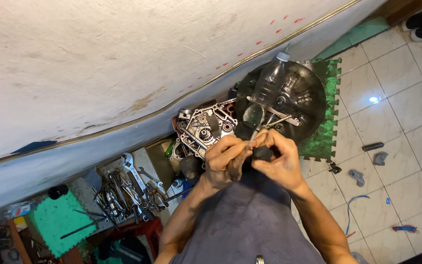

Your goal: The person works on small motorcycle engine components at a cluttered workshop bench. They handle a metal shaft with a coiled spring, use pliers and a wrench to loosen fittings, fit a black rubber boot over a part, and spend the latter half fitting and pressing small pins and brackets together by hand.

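Bare forearms, no sleeves or gloves; grey sleeveless shirt (250,220)

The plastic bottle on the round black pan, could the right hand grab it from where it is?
Probably yes. The plastic bottle lies uncovered on the round black pan, just beyond the right hand, with nothing between. But the hand's fingers are busy gripping a small metal part.

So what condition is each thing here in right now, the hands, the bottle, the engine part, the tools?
Left hand: closed around a small metal part, together with the other hand.
Right hand: closed, fingers pinching the same part.
Plastic bottle: capped, looks empty, lying across the dark round pan.
Engine casing: opened up, insides showing.
Wrenches: loose in a heap on the floor.
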